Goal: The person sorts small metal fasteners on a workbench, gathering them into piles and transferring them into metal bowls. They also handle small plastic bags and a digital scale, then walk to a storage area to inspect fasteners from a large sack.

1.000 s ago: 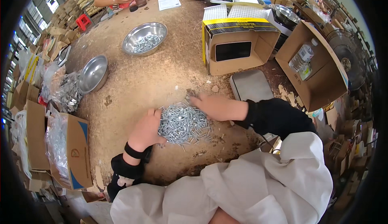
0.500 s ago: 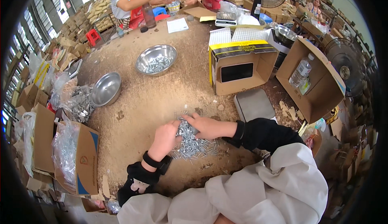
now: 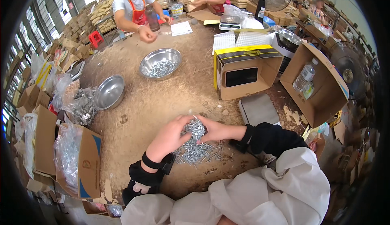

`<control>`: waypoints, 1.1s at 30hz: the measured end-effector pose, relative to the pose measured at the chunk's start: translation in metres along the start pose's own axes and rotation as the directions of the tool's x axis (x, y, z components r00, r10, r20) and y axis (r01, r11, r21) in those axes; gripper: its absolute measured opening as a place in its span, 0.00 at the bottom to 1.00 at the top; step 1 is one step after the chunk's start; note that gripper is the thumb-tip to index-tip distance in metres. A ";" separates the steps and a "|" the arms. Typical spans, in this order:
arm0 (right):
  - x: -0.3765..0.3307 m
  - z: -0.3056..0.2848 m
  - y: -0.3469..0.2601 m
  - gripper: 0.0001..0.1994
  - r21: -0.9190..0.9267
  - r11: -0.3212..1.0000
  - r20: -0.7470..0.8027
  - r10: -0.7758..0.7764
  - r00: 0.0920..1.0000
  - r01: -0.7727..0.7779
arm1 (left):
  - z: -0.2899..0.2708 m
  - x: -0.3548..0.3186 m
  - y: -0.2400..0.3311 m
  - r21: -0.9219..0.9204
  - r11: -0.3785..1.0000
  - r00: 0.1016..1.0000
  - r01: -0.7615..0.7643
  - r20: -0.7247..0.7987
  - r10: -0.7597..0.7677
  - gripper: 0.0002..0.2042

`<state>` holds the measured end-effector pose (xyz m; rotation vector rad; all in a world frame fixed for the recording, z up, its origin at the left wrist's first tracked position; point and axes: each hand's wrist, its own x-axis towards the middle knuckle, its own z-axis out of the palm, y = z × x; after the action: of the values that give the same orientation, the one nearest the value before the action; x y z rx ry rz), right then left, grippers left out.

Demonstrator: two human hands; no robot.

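Here, slim metal fasteners between cupped hands, scuffed tabletop beneath.

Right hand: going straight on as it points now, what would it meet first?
The right hand points left, so first the clump of small metal pieces cupped against it; the left hand seems next beyond, though depth is unclear.

The left hand and the right hand are held close together, palms turned inward, with the fingers curved into a cup. The left forearm is slanted from the near left; the right forearm is laid flatter.
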<state>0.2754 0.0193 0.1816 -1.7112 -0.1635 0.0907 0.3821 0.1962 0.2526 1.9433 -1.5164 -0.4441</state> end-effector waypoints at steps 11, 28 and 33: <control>0.043 -0.031 -0.044 0.40 0.109 0.994 -0.064 0.035 0.997 -0.028 | -0.032 -0.070 -0.032 -0.131 0.985 0.920 0.111 -0.362 -0.152 0.17; 0.272 -0.128 0.001 0.44 -0.184 0.958 -0.590 0.072 0.804 -0.221 | -0.021 -0.104 -0.070 -0.031 0.961 0.868 0.276 -0.421 -0.263 0.07; 0.289 -0.131 -0.007 0.50 -0.202 0.885 -0.589 0.232 0.774 -0.419 | -0.020 -0.110 -0.079 0.022 0.963 0.882 0.270 -0.406 -0.238 0.07</control>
<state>0.5801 -0.0611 0.2175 -2.0106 0.5953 -0.1853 0.4219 0.3176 0.2037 2.1450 -1.0348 -0.0801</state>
